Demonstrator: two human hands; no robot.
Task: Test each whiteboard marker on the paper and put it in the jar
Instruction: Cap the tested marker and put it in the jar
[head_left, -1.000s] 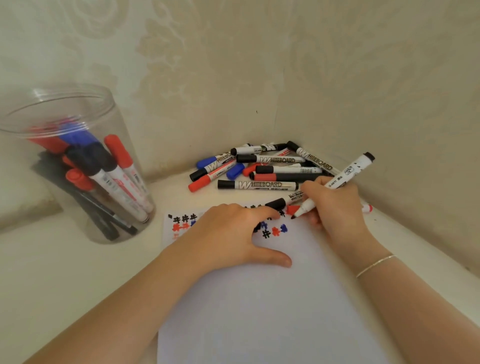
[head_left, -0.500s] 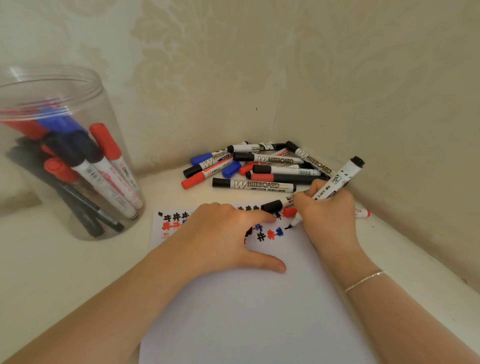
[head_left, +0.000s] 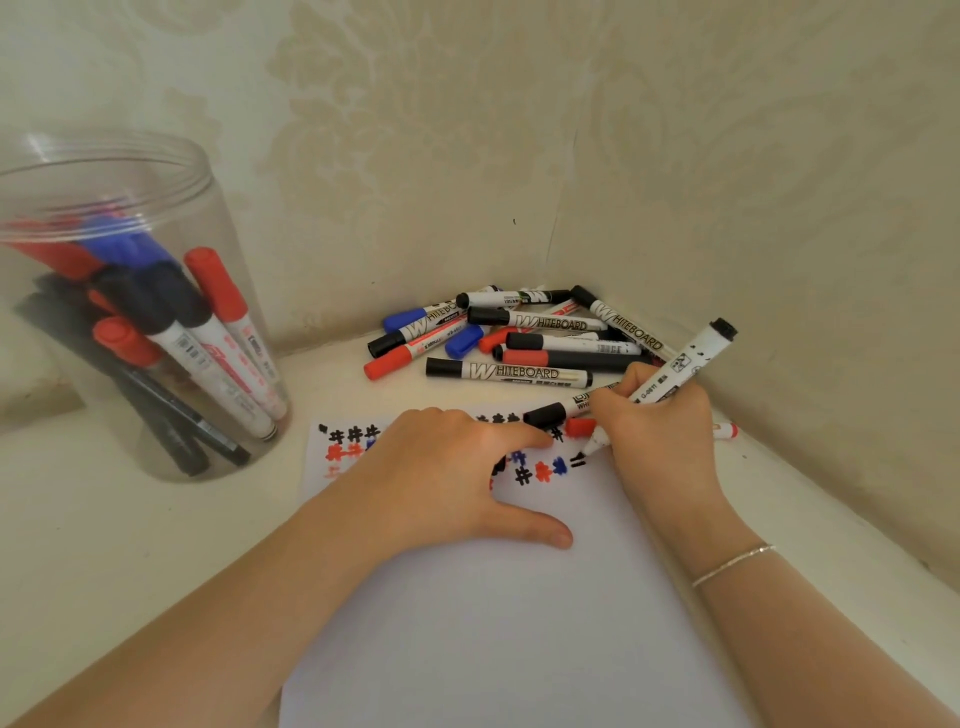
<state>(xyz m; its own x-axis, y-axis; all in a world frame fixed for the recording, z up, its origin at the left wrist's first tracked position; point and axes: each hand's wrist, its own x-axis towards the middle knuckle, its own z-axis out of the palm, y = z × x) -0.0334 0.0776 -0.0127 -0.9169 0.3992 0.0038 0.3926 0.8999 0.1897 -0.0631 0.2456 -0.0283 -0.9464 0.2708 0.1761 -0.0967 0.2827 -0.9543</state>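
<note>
My right hand (head_left: 655, 415) grips an uncapped black whiteboard marker (head_left: 685, 366), its tip touching the white paper (head_left: 498, 623) beside two fresh black strokes. Rows of black, red and blue hash marks (head_left: 540, 470) run across the top of the sheet. My left hand (head_left: 447, 483) lies flat on the paper with fingers spread, pressing it down and covering part of the marks. A clear plastic jar (head_left: 124, 312) at the left holds several red, blue and black markers. A pile of capped markers (head_left: 524, 338) lies in the corner behind the paper.
Patterned beige walls (head_left: 519, 130) meet in a corner right behind the marker pile and close off the right side. A black-capped marker (head_left: 550, 413) and a red-capped one (head_left: 579, 427) lie at the paper's top edge, under my right hand. The surface is off-white.
The marker tip has come down to the paper and drawn two short black strokes right of the blue mark. My left hand has stayed on the sheet. The view shifted slightly.
</note>
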